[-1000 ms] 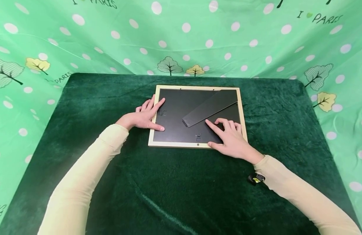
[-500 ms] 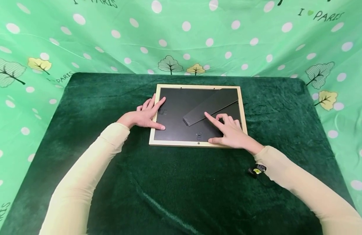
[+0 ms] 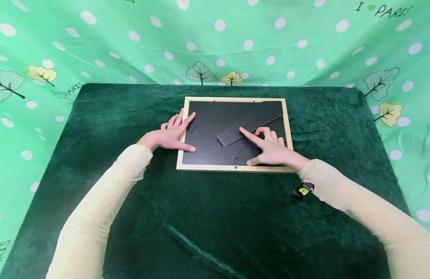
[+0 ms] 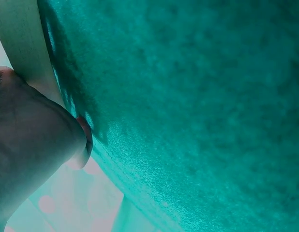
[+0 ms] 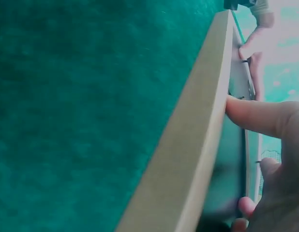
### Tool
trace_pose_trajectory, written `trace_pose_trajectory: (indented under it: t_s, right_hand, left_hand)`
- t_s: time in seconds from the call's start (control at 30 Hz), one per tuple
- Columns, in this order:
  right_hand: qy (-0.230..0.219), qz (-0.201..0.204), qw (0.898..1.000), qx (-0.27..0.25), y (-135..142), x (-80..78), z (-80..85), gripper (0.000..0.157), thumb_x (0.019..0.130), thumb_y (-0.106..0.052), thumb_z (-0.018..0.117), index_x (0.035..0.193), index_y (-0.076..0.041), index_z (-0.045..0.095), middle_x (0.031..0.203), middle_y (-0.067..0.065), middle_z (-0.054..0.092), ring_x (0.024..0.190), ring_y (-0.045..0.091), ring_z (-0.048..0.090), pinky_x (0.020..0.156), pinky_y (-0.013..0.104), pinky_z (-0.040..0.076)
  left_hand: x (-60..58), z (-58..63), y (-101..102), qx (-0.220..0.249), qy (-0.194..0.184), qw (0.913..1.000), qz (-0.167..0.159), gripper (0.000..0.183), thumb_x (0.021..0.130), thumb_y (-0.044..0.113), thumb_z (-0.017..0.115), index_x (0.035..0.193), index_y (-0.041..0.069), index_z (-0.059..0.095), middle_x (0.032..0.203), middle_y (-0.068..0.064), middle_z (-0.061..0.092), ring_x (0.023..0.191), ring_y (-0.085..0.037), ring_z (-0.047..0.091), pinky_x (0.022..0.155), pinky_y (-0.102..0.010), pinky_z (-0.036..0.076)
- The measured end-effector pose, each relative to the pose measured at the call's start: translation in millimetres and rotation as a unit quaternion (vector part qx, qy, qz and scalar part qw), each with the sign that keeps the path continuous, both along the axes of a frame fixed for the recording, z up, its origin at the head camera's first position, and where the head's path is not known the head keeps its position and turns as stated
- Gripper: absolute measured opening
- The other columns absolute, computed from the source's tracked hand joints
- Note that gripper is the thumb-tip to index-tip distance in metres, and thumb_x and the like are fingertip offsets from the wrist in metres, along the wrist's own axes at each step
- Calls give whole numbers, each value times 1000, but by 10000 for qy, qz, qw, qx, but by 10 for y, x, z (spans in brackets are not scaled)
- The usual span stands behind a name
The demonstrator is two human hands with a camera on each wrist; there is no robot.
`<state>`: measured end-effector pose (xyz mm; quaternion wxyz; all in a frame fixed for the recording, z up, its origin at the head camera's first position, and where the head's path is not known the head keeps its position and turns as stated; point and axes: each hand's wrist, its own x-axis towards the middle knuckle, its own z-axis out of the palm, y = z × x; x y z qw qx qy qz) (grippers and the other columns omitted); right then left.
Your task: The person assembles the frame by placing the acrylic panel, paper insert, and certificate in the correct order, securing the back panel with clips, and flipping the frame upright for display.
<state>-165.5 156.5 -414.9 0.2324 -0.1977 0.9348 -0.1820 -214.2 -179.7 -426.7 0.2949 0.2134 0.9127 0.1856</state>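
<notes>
A picture frame [image 3: 208, 168] with a pale wood border lies face down, its black backing board [image 3: 204, 124] upward. A black easel stand [image 3: 253, 118] lies slantwise, folded flat along the board. My left hand [image 3: 171, 136] rests over the frame's left side, thumb and index finger spread on the board and the other fingers outside the border. With its index finger straight, my right hand [image 3: 274, 152] touches the stand; its thumb rests by the near border and the other fingers are bent. The right wrist view shows that thumb [image 5: 258, 116] at the inner edge of the border [image 5: 188, 145].
Dark green velvet cloth [image 3: 201, 217] covers the table under the frame. Green curtains [image 3: 131, 58] with white dots and printed trees hang behind and on both sides. A small black device [image 3: 305, 188] is strapped at the right wrist.
My right hand has slid away from me across the board, its index fingertip going from the stand's near edge onto the stand. The left hand has stayed in place on the frame.
</notes>
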Motion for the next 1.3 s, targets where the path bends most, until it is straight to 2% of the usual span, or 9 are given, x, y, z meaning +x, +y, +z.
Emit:
trace_pose_trajectory:
  t_s: [0.23, 0.67, 0.83, 0.97, 1.07, 1.2, 1.3]
  right_hand:
    - [-63, -25, 9991, 412, 25, -80, 29, 100, 59, -62, 70, 137, -50, 7, 124, 3, 16, 98, 27, 22, 64, 37, 21]
    - [-55, 22, 9989, 459, 17, -92, 87, 99, 60, -63, 69, 137, -49, 9, 121, 3, 18, 98, 27, 22, 63, 37, 21]
    - [-45, 49, 9995, 301, 35, -84, 79, 98, 60, -63, 68, 138, -48, 11, 119, 3, 20, 98, 27, 22, 64, 37, 22]
    - [-199, 11, 9998, 37, 81, -111, 72, 91, 65, -60, 67, 138, -48, 14, 120, 4, 21, 99, 28, 23, 68, 39, 25]
    - [-535, -118, 9977, -391, 143, -137, 75, 80, 73, -55, 64, 138, -45, 18, 123, 6, 21, 104, 29, 22, 76, 42, 27]
    - [-1113, -413, 9843, -1304, 221, -162, 75, 69, 81, -45, 60, 139, -39, 23, 126, 11, 20, 107, 29, 23, 83, 45, 29]
    - [-1226, -559, 9751, -1764, 296, -165, 80, 66, 84, -41, 58, 140, -34, 23, 129, 13, 21, 110, 29, 26, 86, 47, 30]
  left_hand:
    - [4, 14, -9, -99, 14, 9999, -14, 111, 66, 69, 58, 137, 36, -20, 137, 0, -37, 129, -29, -17, 95, -55, 7]
    - [21, 22, -33, 102, 41, 9999, -10, 110, 68, 65, 60, 138, 33, -19, 139, -4, -34, 129, -32, -16, 94, -57, 6]
    - [-38, -3, -103, 251, -70, 9996, -109, 106, 70, 63, 60, 138, 35, -17, 140, -2, -33, 129, -31, -18, 95, -58, 5]
    - [-87, -24, -208, 825, -230, 9963, -35, 95, 77, 49, 62, 141, 37, -6, 143, 3, -25, 130, -25, -17, 97, -58, 3]
    - [-95, -41, -270, 1294, -389, 9908, -3, 86, 81, 38, 62, 142, 36, 2, 145, 7, -20, 131, -21, -15, 98, -57, 2]
    - [-89, -67, -315, 1491, -540, 9874, -5, 82, 84, 35, 60, 142, 35, 4, 145, 9, -18, 131, -18, -16, 99, -55, 1]
    - [-90, -80, -342, 1549, -613, 9860, 117, 80, 84, 35, 60, 142, 38, 5, 145, 12, -16, 131, -15, -15, 99, -55, 1]
